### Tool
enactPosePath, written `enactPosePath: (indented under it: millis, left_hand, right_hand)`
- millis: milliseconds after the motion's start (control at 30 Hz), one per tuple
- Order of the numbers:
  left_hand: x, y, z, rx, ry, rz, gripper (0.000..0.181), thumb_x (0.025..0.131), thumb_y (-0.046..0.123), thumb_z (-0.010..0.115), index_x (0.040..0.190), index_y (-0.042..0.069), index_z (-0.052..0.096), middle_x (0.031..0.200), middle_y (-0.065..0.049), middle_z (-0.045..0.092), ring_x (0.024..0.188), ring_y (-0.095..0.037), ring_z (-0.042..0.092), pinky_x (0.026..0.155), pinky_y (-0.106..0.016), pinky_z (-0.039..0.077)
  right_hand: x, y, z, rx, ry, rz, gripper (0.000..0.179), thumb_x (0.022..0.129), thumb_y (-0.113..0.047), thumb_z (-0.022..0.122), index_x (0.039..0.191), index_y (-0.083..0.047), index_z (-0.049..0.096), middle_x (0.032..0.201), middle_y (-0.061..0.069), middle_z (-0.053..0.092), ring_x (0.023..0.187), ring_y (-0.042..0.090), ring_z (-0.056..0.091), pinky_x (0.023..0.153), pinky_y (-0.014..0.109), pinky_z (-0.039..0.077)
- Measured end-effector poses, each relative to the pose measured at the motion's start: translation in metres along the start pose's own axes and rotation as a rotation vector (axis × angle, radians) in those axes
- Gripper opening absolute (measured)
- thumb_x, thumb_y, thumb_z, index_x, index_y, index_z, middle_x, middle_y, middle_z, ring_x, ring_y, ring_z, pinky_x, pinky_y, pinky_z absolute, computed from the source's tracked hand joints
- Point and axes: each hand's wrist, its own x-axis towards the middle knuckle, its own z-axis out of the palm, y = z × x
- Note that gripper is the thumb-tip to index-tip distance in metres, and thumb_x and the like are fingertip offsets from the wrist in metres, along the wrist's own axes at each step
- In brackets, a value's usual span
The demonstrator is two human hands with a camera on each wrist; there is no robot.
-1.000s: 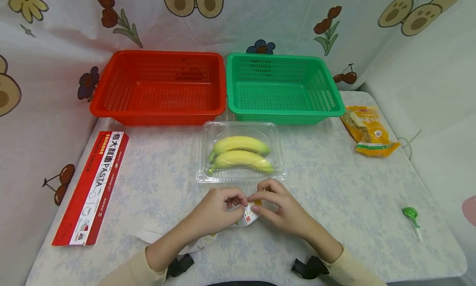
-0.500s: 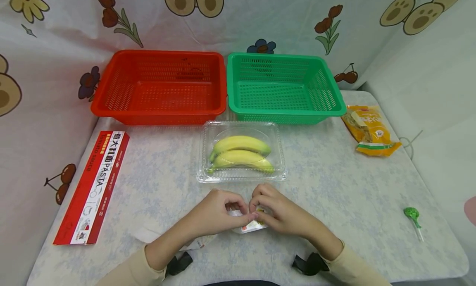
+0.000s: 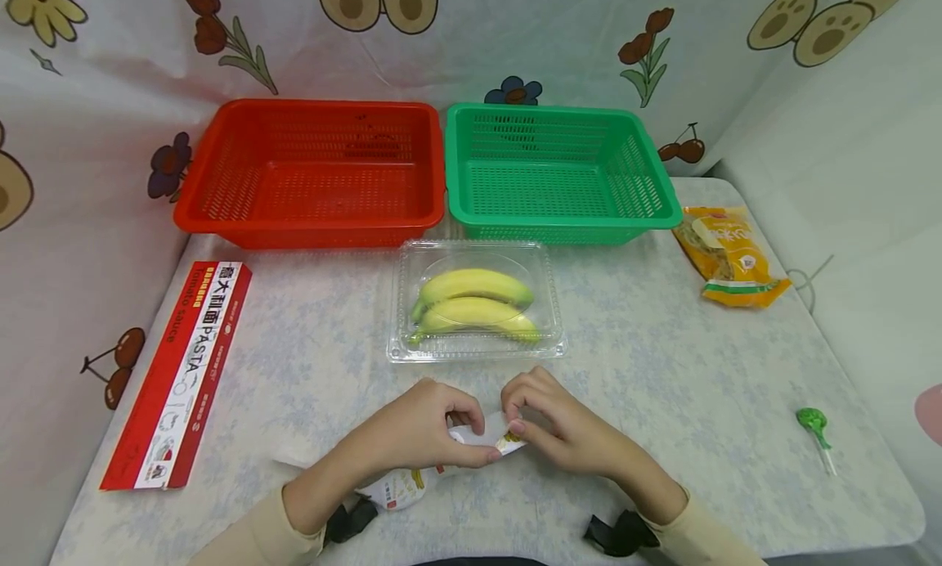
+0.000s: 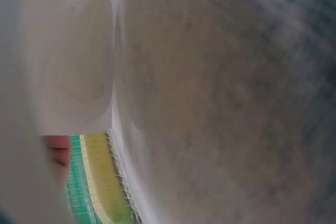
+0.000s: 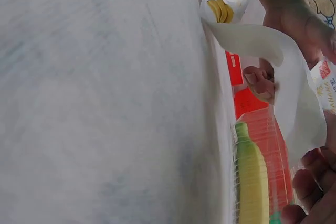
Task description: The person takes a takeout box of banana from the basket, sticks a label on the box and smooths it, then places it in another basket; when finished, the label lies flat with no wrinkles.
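Observation:
A white strip of banana labels (image 3: 397, 488) runs under my left forearm and curves up between both hands. In the right wrist view, its plain pale side (image 5: 299, 103) forms a loop, with printed bananas and lettering elsewhere on it. My left hand (image 3: 423, 427) holds the strip between thumb and curled fingers. At the strip's right end, my right hand (image 3: 567, 423) pinches it by thumb and fingertips. Close up in the left wrist view, a rounded label outline (image 4: 79, 51) shows on the pale strip. Just beyond the hands, two bananas (image 3: 474, 286) lie inside a clear plastic box (image 3: 401, 352).
A red basket (image 3: 309, 231) and a green basket (image 3: 567, 231) stand side by side at the back. On the left lies a red pasta box (image 3: 177, 378). To the right are an orange snack bag (image 3: 732, 259) and a green lollipop (image 3: 813, 423).
The hands have turned and drawn slightly apart, so more of the strip's pale side shows between them. The printed part near the left wrist has come further into view.

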Motion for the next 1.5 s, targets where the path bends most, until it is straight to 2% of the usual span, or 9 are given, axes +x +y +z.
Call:
enactPosePath:
  millis: [333,600,733,833,900,1000,1133,1267,1500]
  left_hand:
    - [-0.001,-0.001,-0.001,0.063,-0.069,-0.025,0.032,0.082,0.057,0.074,0.075,0.026,0.066,0.06,0.009,0.059,0.043,-0.008,0.06,0.044,-0.028,0.051]
    - [0.0,-0.003,0.002,0.339,-0.019,0.077,0.03,0.092,0.06,0.059,0.097,0.033,0.068,0.105,0.017,0.057,0.087,-0.003,0.055,0.077,-0.024,0.048]
    - [0.0,-0.001,0.003,0.32,0.053,0.09,0.027,0.093,0.059,0.058,0.098,0.036,0.07,0.125,0.01,0.056,0.12,-0.011,0.048,0.097,-0.039,0.047]
    - [0.001,0.0,0.003,0.249,0.089,0.102,0.025,0.093,0.056,0.06,0.102,0.035,0.071,0.127,0.01,0.058,0.127,-0.012,0.044,0.102,-0.043,0.045]
    - [0.002,0.002,0.003,0.19,0.102,0.116,0.026,0.093,0.052,0.063,0.108,0.033,0.07,0.12,0.014,0.061,0.12,-0.009,0.049,0.099,-0.038,0.048]
    - [0.003,0.005,0.003,0.081,0.113,0.113,0.024,0.095,0.043,0.064,0.115,0.03,0.067,0.104,0.019,0.064,0.094,-0.006,0.06,0.078,-0.027,0.054]
    - [0.004,0.009,0.003,-0.033,0.149,0.088,0.019,0.097,0.028,0.064,0.115,0.028,0.065,0.09,0.016,0.068,0.061,-0.008,0.054,0.052,-0.021,0.046]
    - [0.004,0.01,0.003,-0.045,0.228,0.111,0.016,0.097,0.02,0.063,0.112,0.025,0.066,0.086,0.011,0.07,0.057,-0.009,0.048,0.052,-0.02,0.042]
    - [0.0,0.015,-0.002,-0.046,0.446,0.109,0.019,0.095,0.016,0.065,0.112,0.026,0.068,0.084,0.012,0.069,0.061,-0.008,0.048,0.055,-0.021,0.042]
  right_hand:
    - [-0.009,-0.001,-0.01,0.188,0.029,0.083,0.014,0.099,-0.003,0.055,0.098,-0.016,0.051,0.106,0.0,0.057,0.101,0.011,0.05,0.085,0.031,0.044]
    - [-0.002,-0.006,-0.021,0.118,-0.027,0.211,0.004,0.1,-0.018,0.058,0.1,-0.014,0.06,0.09,-0.007,0.058,0.08,0.007,0.052,0.071,0.023,0.047]
    - [0.003,-0.009,-0.024,0.126,-0.063,0.237,0.002,0.099,-0.018,0.061,0.097,-0.019,0.061,0.083,-0.009,0.059,0.074,0.004,0.054,0.066,0.022,0.048]
    - [0.005,-0.012,-0.027,0.135,-0.074,0.238,0.005,0.098,-0.016,0.063,0.097,-0.022,0.062,0.079,-0.01,0.06,0.069,0.002,0.053,0.06,0.021,0.048]
    - [0.007,-0.014,-0.029,0.135,-0.067,0.24,0.004,0.098,-0.018,0.063,0.097,-0.022,0.063,0.078,-0.01,0.06,0.067,0.0,0.051,0.057,0.02,0.046]
    - [0.009,-0.017,-0.031,0.133,-0.052,0.243,0.004,0.098,-0.019,0.064,0.097,-0.022,0.065,0.076,-0.01,0.06,0.065,-0.001,0.049,0.054,0.02,0.045]
    - [0.013,-0.02,-0.033,0.127,-0.035,0.246,0.004,0.097,-0.019,0.064,0.098,-0.022,0.066,0.077,-0.01,0.061,0.064,0.001,0.048,0.054,0.02,0.043]
    - [0.018,-0.023,-0.035,0.116,-0.015,0.245,0.009,0.097,-0.018,0.065,0.105,-0.02,0.067,0.079,-0.007,0.062,0.063,0.003,0.045,0.054,0.02,0.041]
    - [0.024,-0.027,-0.043,0.112,0.045,0.247,0.025,0.095,-0.014,0.068,0.119,-0.018,0.062,0.081,-0.004,0.061,0.06,0.006,0.045,0.05,0.022,0.041]
